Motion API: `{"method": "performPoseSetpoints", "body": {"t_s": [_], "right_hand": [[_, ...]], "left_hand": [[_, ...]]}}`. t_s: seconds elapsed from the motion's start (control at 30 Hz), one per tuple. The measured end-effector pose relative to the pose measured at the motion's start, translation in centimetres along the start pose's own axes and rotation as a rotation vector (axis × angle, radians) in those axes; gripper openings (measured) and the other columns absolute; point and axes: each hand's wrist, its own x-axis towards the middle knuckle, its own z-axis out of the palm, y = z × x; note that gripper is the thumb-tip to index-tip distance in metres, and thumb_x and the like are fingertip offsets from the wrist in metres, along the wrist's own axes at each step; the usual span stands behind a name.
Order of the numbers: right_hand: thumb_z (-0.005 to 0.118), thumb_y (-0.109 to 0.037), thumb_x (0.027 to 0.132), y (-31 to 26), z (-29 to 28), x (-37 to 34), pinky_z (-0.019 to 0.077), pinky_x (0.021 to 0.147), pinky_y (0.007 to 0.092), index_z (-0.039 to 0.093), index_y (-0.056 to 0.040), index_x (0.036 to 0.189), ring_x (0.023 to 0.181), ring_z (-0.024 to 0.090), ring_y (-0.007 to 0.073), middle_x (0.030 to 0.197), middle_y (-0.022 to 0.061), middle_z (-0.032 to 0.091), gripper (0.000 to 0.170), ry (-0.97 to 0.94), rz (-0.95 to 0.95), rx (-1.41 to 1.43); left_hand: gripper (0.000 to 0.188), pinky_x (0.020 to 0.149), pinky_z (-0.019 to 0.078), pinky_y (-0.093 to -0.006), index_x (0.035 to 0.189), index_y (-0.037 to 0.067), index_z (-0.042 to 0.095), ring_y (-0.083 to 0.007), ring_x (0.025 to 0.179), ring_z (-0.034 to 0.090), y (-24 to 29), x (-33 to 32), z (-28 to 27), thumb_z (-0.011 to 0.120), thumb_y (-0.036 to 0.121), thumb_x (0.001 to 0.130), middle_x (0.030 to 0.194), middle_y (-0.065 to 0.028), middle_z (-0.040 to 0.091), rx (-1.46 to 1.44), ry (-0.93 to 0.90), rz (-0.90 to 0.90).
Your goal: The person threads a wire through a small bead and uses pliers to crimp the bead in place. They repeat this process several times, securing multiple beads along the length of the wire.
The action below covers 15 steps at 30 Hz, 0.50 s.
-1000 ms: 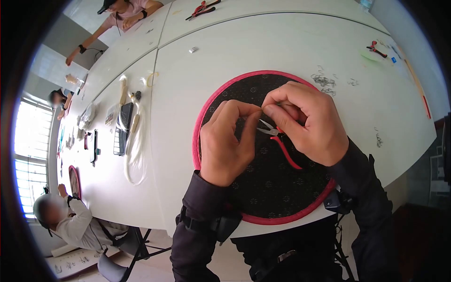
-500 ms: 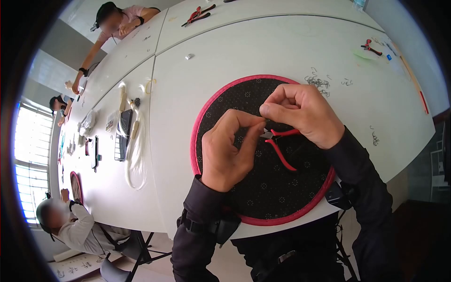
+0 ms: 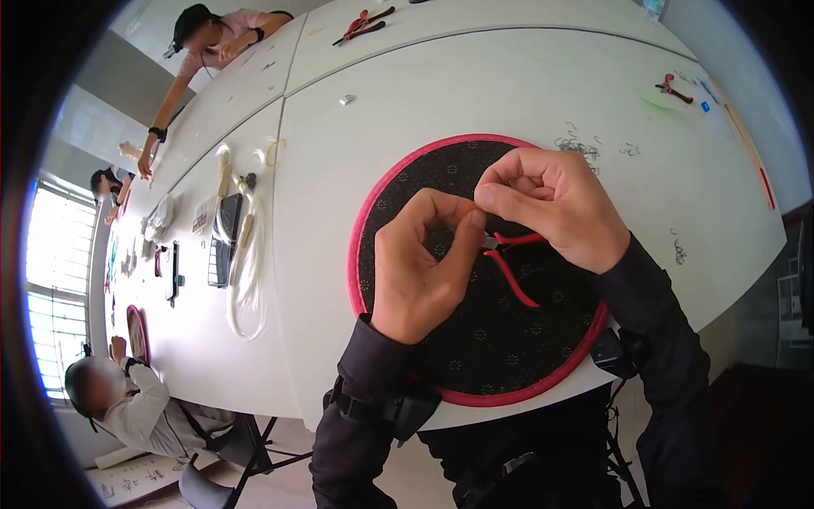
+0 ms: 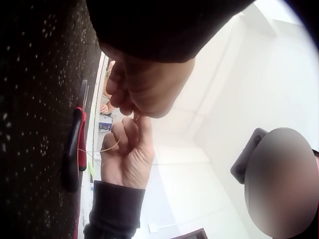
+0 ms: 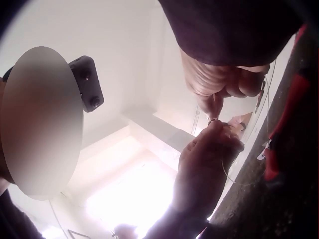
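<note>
In the head view, my left hand (image 3: 424, 267) and right hand (image 3: 555, 208) meet fingertip to fingertip above a round dark mat (image 3: 475, 352) with a red rim. Each pinches with thumb and forefinger. A thin pale line (image 4: 115, 145) loops down from the fingers in the left wrist view. More of that line (image 5: 228, 175) hangs below the left hand in the right wrist view. Whether a tiny piece sits between the fingertips, I cannot tell. Beneath the hands, red-handled pliers (image 3: 515, 278) lie on the mat, their tips partly hidden by the left fingers.
Small wire hooks (image 3: 579, 144) are heaped beyond the mat, with another small heap (image 3: 678, 248) to the right. Other pliers (image 3: 674, 89) lie far right, and more pliers (image 3: 363, 27) at the back. A bundle of pale line (image 3: 246, 288) lies left. Other people sit around the table.
The right hand drew slightly away from the left, and now their fingertips are together again. The left hand has stayed pinched, shifting a little. The pliers remain on the mat.
</note>
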Motion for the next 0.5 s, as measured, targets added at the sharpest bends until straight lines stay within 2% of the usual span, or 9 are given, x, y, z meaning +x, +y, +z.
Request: {"method": "performPoseSetpoints", "body": {"t_s": [0.1,0.27,0.5], "right_hand": [[0.069,-0.017,0.092,-0.5,0.4,-0.4,0.0353,0.052,0.0205,0.069,0.0013,0.092,0.053,0.037,0.0008,0.057,-0.0062,0.046,0.018,0.053,-0.046,-0.103],[0.065,-0.010,0.094,-0.8,1.8,-1.2,0.0364,0.051,0.0206,0.069,0.0019,0.094,0.052,0.039,0.0015,0.055,-0.0039,0.047,0.012,0.071,-0.046,-0.111],[0.062,-0.007,0.094,-0.3,2.4,-1.3,0.0368,0.049,0.0215,0.068,0.0027,0.097,0.050,0.042,0.0015,0.056,-0.0012,0.053,0.011,0.093,-0.050,-0.133]], "left_hand": [[0.009,0.073,0.0516,-0.0257,0.094,-0.004,0.063,-0.0112,0.078,0.064,-0.5,0.2,-0.2,0.065,0.005,0.094,0.084,-0.0072,0.069,0.010,0.041,-0.023],[0.012,0.074,0.0508,-0.0253,0.096,-0.004,0.062,-0.0106,0.080,0.063,-0.4,0.5,-0.5,0.065,0.008,0.095,0.086,-0.0066,0.068,-0.109,0.143,-0.071],[0.013,0.075,0.0506,-0.0248,0.096,-0.004,0.061,-0.0098,0.080,0.063,-0.5,0.5,-0.5,0.063,0.009,0.097,0.086,-0.0060,0.067,-0.207,0.140,-0.062]]}}
